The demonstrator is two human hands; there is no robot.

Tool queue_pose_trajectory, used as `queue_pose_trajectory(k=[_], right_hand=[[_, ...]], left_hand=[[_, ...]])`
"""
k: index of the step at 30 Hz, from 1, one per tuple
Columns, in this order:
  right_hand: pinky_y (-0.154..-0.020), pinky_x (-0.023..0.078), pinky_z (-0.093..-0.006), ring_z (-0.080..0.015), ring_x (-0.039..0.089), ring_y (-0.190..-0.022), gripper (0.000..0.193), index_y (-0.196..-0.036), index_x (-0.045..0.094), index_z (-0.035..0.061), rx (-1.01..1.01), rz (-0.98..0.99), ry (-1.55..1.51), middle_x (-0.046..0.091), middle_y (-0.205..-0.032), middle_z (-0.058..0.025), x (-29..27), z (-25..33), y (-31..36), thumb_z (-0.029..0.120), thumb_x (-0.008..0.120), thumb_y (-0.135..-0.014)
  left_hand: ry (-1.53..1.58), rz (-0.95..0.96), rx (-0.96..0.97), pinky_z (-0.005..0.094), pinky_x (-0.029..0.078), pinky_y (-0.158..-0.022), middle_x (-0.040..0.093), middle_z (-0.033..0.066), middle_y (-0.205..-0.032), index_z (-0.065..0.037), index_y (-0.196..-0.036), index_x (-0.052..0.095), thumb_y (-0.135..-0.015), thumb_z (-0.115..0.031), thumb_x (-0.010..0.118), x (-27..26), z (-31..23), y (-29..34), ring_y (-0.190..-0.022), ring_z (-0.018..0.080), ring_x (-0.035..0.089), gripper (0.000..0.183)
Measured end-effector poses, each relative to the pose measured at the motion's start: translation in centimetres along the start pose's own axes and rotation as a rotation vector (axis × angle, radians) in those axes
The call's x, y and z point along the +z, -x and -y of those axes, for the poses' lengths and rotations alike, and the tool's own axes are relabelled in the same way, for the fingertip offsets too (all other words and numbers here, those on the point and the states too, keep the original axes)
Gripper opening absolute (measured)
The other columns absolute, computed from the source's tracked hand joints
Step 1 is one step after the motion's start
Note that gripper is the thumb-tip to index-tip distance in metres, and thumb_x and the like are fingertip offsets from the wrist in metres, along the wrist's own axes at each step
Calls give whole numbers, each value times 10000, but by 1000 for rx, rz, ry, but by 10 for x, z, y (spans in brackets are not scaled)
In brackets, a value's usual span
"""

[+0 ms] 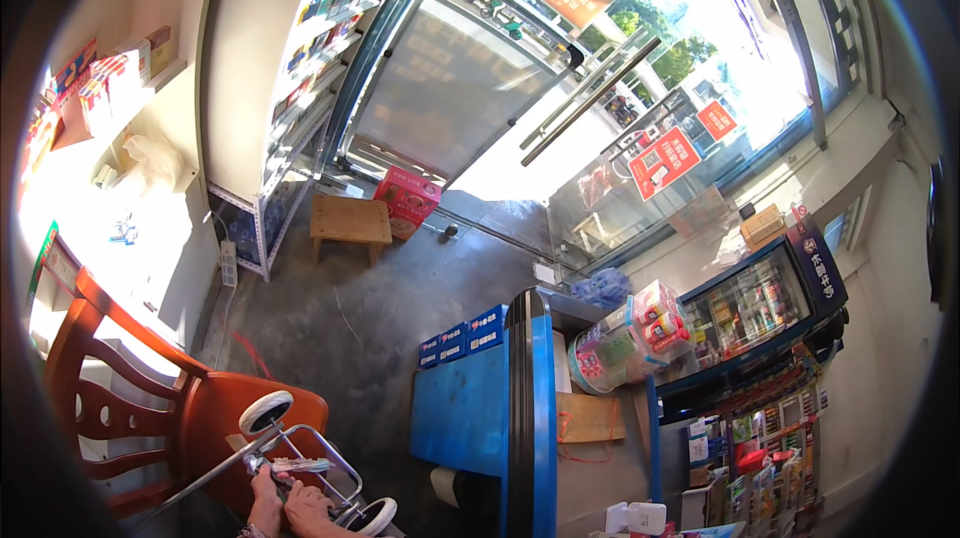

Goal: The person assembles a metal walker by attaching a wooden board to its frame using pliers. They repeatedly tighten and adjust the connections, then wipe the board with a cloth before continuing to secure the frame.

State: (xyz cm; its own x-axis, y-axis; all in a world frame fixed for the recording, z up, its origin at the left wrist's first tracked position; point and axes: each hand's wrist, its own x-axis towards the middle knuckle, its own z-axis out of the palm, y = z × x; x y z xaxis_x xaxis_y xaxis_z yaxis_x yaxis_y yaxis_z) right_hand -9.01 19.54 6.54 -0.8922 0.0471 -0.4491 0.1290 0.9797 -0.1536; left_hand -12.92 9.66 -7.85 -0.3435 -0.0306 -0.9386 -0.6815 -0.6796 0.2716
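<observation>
Seen at far left: wall shelves (110,73) stacked with small coloured boxes, sunlit and washed out. Below them, a reddish wooden chair (150,408) with a slatted back, its seat turned toward the lower middle of the view. Lying across that seat, a small metal hand trolley (300,463), tipped on its side, one white wheel (265,410) raised over the chair seat and the other white wheel (378,515) low near the bottom edge. Came up from the lower edge, the left hand (266,503), its grip closed around a rod of the trolley frame. Just beside it, the right hand (308,510), fingers curled and pressed onto the same frame next to a small pale part; could not tell how tightly. Farther back on the grey concrete floor (400,288), a low wooden stool (350,221) beside a tall white rack (300,98) of goods, and a red carton (408,200) touching the stool's right side. Behind these, a glass door (470,68) with a long bar handle, bright street beyond. Toward the middle right, a blue counter (470,413) with a black edge strip, blue boxes (465,335) lined along its far end. On the counter top, clear plastic jars (625,343) of wrapped sweets. At far right, a glass-fronted cooler (750,308) and racks of small packets (770,468) below it.
</observation>
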Motion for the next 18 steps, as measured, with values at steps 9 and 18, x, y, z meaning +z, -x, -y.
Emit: queue_pose_trajectory(k=[9,18], right_hand=[[-637,540,-438,-339,655,-766,463,-990,464,-27,16,111,-14,601,-879,-183,-6,4,-5,302,647,-720],[-709,528,-400,-324,624,-803,527,-975,424,-14,-128,122,60,561,-916,-177,-3,-10,-3,217,744,-626]], left_hand=[[191,19,-113,513,511,-608,590,134,-768,-110,-941,516,-980,-394,293,5,-14,28,-650,315,591,363],[-884,-194,971,344,513,-625,632,154,-754,9,-927,592,-870,-105,476,-35,-92,124,-689,242,641,172]])
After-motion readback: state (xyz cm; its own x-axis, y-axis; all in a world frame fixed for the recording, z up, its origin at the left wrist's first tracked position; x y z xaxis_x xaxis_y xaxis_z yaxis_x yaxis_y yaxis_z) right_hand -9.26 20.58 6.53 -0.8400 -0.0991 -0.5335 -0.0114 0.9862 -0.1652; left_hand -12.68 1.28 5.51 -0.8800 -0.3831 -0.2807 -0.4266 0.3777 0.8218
